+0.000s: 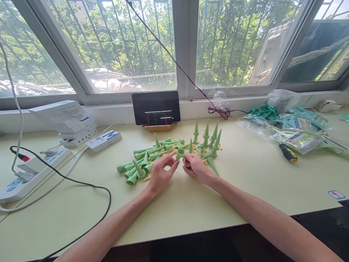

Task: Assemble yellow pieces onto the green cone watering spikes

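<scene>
Green cap (180,154) pinched

Along the table's (191,207) near edge, room is left. Farther in, the cap is held by the left hand (163,171); the bent right hand's (197,169) grip is unclear. Beyond, four spikes (206,130) are grouped upright.

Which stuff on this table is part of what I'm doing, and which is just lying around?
Part of the job, it seems:
held green piece
green spikes
small yellow pieces

Probably just lying around:
white boxes
power strip
dark screen
black-and-yellow tool
plastic bags (less certain)
</scene>
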Available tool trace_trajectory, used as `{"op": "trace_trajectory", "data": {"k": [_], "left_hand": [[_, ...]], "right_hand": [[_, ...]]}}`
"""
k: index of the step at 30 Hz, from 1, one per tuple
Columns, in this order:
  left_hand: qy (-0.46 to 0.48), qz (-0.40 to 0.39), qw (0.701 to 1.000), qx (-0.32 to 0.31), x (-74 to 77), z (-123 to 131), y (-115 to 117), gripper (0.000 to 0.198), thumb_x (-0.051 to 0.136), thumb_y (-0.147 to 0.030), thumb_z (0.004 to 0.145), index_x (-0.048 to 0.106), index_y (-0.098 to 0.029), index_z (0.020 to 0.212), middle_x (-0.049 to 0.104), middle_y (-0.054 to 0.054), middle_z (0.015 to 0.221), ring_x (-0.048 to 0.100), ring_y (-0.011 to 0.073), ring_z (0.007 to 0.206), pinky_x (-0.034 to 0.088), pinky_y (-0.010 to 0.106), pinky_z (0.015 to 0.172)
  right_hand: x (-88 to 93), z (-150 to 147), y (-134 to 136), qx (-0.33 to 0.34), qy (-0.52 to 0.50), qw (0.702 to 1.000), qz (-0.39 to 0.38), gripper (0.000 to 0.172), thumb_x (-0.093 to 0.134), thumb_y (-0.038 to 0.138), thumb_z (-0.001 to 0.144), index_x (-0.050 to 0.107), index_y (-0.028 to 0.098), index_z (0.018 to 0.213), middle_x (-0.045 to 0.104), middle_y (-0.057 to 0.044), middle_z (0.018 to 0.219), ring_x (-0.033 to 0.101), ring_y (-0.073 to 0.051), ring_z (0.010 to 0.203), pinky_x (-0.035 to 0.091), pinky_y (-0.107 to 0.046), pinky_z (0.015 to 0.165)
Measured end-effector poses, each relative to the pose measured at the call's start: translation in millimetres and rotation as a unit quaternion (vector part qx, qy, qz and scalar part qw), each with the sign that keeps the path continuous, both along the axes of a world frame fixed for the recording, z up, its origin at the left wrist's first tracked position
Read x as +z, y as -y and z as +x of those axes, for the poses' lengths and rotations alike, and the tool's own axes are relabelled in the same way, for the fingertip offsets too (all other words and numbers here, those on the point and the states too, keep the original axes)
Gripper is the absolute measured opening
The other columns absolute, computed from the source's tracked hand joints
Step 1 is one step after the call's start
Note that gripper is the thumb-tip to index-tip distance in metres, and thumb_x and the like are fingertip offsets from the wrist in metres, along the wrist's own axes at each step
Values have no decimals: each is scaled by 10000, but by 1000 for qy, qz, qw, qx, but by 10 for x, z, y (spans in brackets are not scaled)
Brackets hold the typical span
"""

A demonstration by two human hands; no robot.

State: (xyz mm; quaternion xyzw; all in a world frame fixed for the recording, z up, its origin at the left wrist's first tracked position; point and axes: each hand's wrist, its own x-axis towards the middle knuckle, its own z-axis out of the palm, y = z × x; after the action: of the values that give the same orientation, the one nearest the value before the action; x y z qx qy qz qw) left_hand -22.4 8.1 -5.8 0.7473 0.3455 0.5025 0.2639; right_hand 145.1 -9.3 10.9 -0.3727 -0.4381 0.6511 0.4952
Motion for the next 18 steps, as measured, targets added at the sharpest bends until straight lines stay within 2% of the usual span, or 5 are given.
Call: {"op": "trace_trajectory", "data": {"k": [6, 10, 15, 18], "left_hand": [[36, -76, 996, -41, 56, 18, 52, 387, 638, -327, 901, 639, -190, 1264, 674, 29, 854, 658, 131, 656, 599, 310, 680], [51, -101, 992, -48, 76, 20, 67, 371, 623, -363, 913, 657, -164, 1225, 705, 64, 913, 691, 163, 720, 609, 329, 702], [38, -98, 993, -49, 124, 10, 69, 311, 578, -406, 937, 740, -151, 1014, 712, 77, 879, 685, 176, 729, 600, 332, 697], [47, -105, 992, -60, 143, 9, 58, 356, 548, -427, 950, 749, -147, 863, 708, 78, 829, 684, 191, 756, 604, 345, 714]], "right_hand": [[-10, 0, -7, -14, 14, 1000, 20, 388, 496, 384, 902, 371, 207, 581, 176, 113, 467, 209, -41, 348, 91, -227, 411], [-2, 7, -2, -9, 14, 1000, 21, 371, 506, 381, 894, 382, 202, 593, 192, 111, 477, 215, -39, 353, 96, -223, 415], [-12, 5, 9, -8, 18, 1000, 19, 382, 500, 408, 900, 386, 202, 600, 193, 111, 485, 210, -38, 357, 96, -220, 412], [-37, 1, 3, -11, 23, 999, 25, 390, 519, 418, 889, 383, 204, 594, 186, 111, 488, 215, -40, 362, 99, -215, 406]]}}
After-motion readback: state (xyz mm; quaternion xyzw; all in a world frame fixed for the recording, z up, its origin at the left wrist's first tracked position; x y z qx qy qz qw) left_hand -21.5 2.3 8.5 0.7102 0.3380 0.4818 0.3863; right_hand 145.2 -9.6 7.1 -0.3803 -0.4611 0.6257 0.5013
